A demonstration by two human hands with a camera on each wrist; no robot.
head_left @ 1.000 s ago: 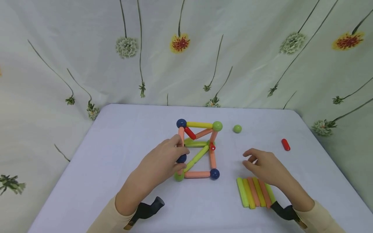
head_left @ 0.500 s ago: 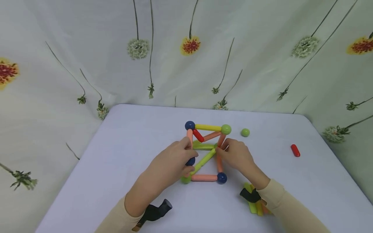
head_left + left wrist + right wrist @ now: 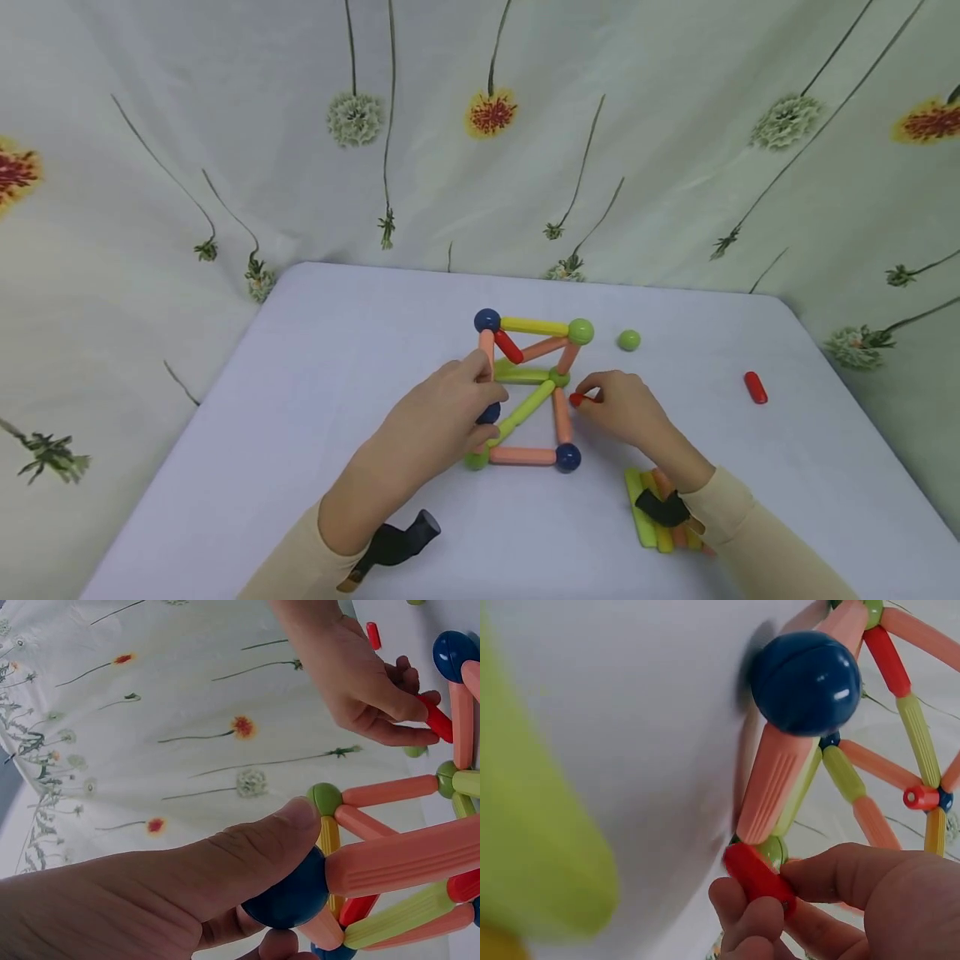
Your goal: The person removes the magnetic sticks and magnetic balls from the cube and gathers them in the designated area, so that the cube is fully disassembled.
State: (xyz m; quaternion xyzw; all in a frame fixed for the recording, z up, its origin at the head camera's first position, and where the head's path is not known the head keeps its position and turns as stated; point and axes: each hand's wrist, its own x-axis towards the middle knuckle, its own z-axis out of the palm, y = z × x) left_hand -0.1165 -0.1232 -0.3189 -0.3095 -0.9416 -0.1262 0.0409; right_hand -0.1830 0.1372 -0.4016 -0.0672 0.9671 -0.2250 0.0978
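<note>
Directly between hands (image 3: pixel 426 417) (image 3: pixel 621 408), stick frame (image 3: pixel 558 377), red rod (image 3: pixel 757 876) in the right

A big pale cloth (image 3: pixel 660 183) with flowers (image 3: pixel 491 113) (some puffy and white, some yellow and red) hangs just behind the smooth white table (image 3: pixel 352 342).

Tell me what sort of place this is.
Probably an indoor play or filming corner: a pale tabletop, a flower-print backdrop behind it, and a rod-and-ball toy frame being handled.
</note>
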